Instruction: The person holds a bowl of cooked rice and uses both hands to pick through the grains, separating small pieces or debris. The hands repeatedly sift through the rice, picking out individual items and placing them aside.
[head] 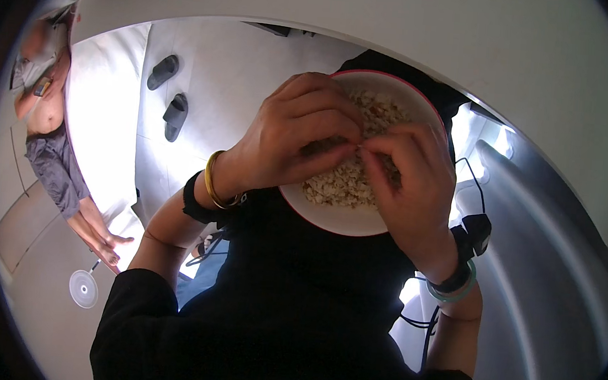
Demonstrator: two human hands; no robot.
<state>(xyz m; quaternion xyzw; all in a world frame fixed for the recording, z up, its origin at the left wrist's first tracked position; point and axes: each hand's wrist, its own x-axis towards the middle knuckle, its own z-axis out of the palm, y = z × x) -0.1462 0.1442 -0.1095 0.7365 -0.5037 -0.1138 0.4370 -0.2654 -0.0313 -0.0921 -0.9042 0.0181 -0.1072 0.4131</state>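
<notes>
A white bowl with a red rim (pixel 352 229) rests on my lap, just below the edge of a table. Small pale crumbly pieces (pixel 339 185) are heaped inside it, with a few orange-brown bits among them. My left hand (pixel 303 131) and my right hand (pixel 417 183) are over the bowl, their thumbs and index fingers pinched together tip to tip. A tiny whitish bit (pixel 360 146) shows between the fingertips; what it is cannot be made out. Both hands cover part of the heap.
A white tabletop (pixel 376 24) curves across in front of me. Two dark slippers (pixel 169 96) lie on the floor at left. Beyond them, a person (pixel 54 133) reclines on a white-covered bed (pixel 103 120) with a phone. A black cable (pixel 476 177) hangs by my right wrist.
</notes>
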